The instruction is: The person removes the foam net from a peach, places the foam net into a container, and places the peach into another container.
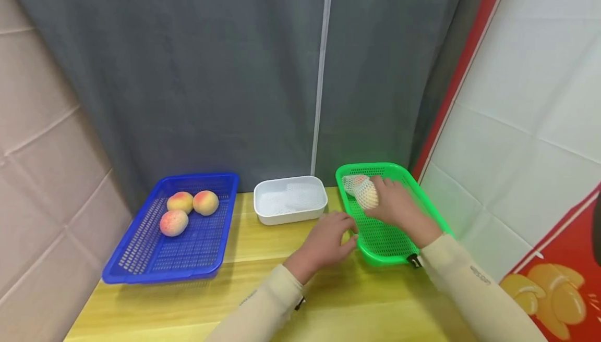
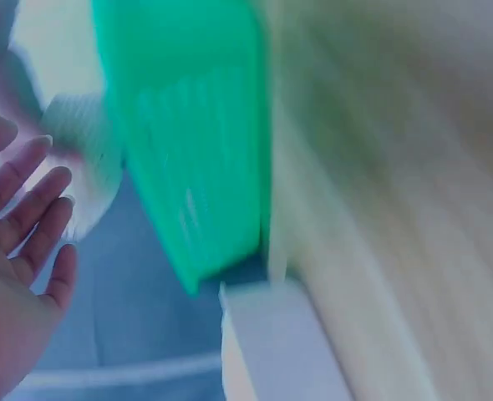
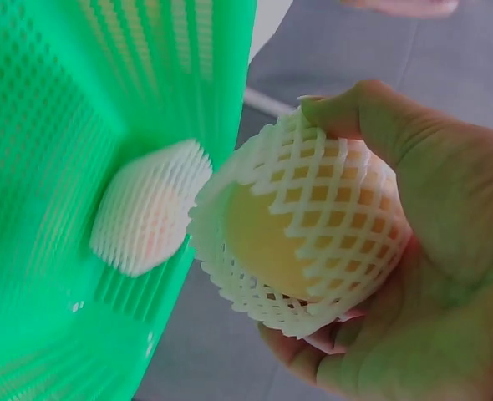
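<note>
My right hand (image 1: 394, 201) grips a peach in a white foam net (image 3: 313, 225), thumb on one side and fingers on the other, over the green basket (image 1: 382, 243). Beyond it a second netted peach (image 3: 150, 209) lies at the far end of that basket. My left hand (image 1: 328, 237) hangs beside the basket's near left rim with fingers loosely bent and nothing in them. In the left wrist view the fingers (image 2: 33, 209) spread apart, and the scene behind is blurred.
A blue basket (image 1: 188, 258) with three bare peaches (image 1: 205, 203) stands on the left of the wooden table (image 1: 253, 264). Between the baskets sits a white tray (image 1: 290, 218) holding pale netting (image 1: 300, 196). A grey curtain (image 1: 211, 71) hangs behind.
</note>
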A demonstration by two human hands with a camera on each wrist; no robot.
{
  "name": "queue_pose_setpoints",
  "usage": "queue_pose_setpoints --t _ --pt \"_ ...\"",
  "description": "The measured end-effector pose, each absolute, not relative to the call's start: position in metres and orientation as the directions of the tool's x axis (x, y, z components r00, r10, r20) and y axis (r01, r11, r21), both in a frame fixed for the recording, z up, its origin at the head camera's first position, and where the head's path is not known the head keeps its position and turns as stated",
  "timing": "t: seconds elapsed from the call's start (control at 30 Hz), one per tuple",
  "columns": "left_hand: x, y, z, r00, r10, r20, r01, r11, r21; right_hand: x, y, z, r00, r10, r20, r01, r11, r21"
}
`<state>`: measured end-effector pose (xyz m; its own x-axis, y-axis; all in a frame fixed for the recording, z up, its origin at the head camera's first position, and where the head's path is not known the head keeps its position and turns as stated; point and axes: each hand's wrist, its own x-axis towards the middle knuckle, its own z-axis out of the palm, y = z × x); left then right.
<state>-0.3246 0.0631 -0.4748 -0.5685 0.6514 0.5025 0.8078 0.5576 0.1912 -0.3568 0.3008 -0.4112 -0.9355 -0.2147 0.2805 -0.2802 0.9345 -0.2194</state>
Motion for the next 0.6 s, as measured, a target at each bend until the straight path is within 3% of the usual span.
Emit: queue_pose_setpoints --t 0.3,0.6 --pt "-0.329 -0.022 -0.456 -0.659 0.483 0.577 0.744 0.535 0.401 -0.337 0.264 -0.421 -0.921 -0.225 0.317 -0.339 0.865 -0.37" --pt "-0.314 -0.074 -0.457 -0.764 0.379 0.523 0.637 0.572 0.517 -0.32 0.228 -0.422 -0.807 -0.414 0.422 -0.554 0.778 -0.296"
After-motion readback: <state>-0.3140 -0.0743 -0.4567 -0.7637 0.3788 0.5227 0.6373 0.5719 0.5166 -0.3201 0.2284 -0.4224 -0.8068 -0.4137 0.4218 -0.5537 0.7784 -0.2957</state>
